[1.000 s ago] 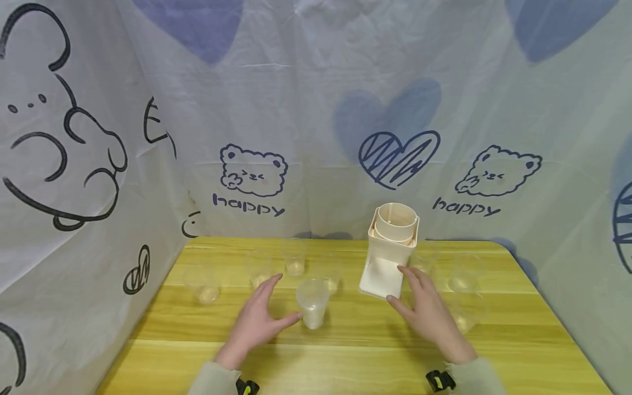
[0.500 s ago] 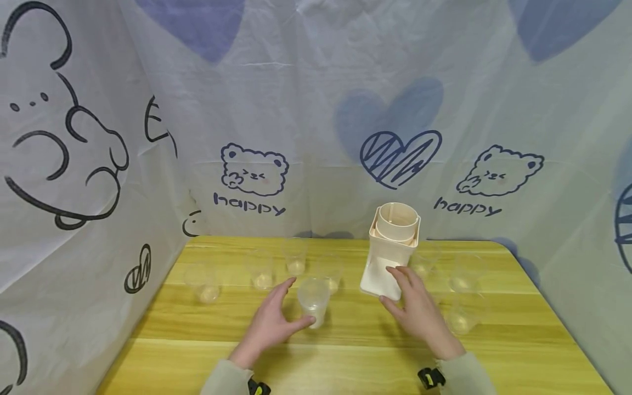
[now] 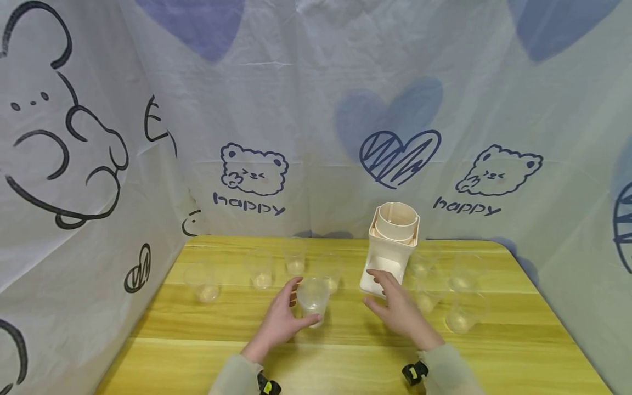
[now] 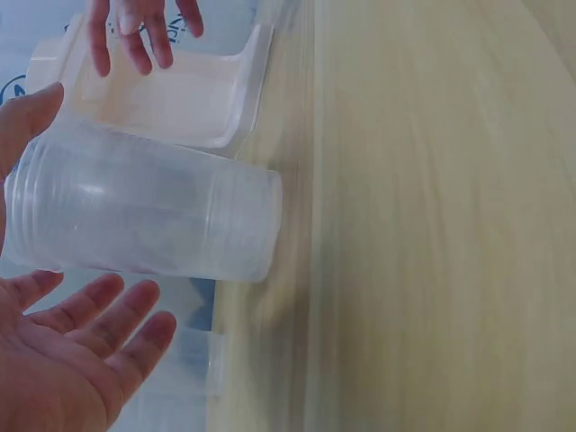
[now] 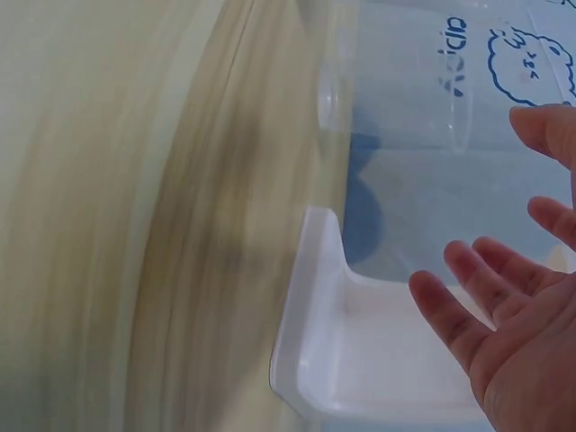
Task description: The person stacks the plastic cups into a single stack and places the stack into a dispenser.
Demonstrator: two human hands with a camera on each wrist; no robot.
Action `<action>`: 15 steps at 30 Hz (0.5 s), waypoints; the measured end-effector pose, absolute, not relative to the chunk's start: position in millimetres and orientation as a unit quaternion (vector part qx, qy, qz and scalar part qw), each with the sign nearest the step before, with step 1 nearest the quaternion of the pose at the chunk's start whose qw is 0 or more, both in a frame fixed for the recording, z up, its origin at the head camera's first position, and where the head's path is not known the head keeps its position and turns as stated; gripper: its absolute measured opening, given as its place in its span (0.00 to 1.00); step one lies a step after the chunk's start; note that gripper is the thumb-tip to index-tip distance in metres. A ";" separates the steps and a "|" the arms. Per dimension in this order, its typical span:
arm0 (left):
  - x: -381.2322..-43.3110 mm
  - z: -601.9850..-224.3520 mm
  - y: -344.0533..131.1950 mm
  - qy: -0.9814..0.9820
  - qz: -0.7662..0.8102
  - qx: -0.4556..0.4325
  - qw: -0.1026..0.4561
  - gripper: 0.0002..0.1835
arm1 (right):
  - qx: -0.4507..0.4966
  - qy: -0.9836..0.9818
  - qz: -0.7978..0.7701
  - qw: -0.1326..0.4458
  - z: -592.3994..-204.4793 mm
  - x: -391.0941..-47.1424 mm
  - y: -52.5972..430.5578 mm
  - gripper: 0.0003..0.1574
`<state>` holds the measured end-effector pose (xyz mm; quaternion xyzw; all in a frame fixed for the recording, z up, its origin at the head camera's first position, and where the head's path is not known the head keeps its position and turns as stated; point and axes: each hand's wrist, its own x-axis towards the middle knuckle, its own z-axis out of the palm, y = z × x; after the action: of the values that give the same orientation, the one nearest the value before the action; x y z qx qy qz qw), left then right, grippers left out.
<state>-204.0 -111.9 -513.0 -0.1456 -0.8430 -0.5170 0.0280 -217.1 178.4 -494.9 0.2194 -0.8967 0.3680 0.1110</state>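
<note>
A stack of clear plastic cups stands upright near the middle of the wooden table; several nested rims show in the left wrist view. My left hand is around its left side, thumb in front and fingers behind. In the left wrist view, the fingers are spread and look apart from the cups; whether the thumb touches is unclear. Over the front of a cream plastic holder with a round tube on top hovers my right hand. Its fingers are loosely extended and hold nothing.
Single clear cups stand around: one at far left, several behind the stack, such as one cup, and several right of the holder, such as one cup. A printed cloth hangs behind the table's back edge.
My left hand has moved right, from beside the cup stack to around it. My right hand has shifted left across the holder's base. The cups and holder have stayed put.
</note>
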 end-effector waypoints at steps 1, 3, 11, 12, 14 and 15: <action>-204.5 -513.7 -111.3 -0.841 -0.520 -0.145 0.025 0.53 | 0.219 -0.895 0.375 0.105 -495.7 -218.6 176.6 0.39; -205.3 -514.9 -110.2 -0.838 -0.527 -0.141 0.020 0.51 | 0.218 -0.890 0.390 0.093 -497.1 -221.7 173.0 0.39; -208.3 -518.1 -106.4 -0.827 -0.543 -0.142 0.023 0.47 | 0.206 -0.870 0.443 0.063 -502.3 -234.5 161.5 0.39; -208.5 -518.6 -106.1 -0.826 -0.545 -0.143 0.025 0.46 | 0.204 -0.869 0.447 0.060 -502.7 -235.8 160.4 0.39; -208.7 -519.0 -105.5 -0.826 -0.545 -0.143 0.027 0.44 | 0.197 -0.865 0.458 0.054 -503.6 -238.6 158.2 0.39; -208.6 -519.0 -105.4 -0.825 -0.546 -0.142 0.028 0.44 | 0.194 -0.864 0.463 0.051 -504.4 -240.2 157.1 0.39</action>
<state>-208.6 -105.4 -519.0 -0.1425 -0.8251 -0.5460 0.0276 -240.2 157.1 -504.4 0.1941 -0.8636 0.4625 0.0514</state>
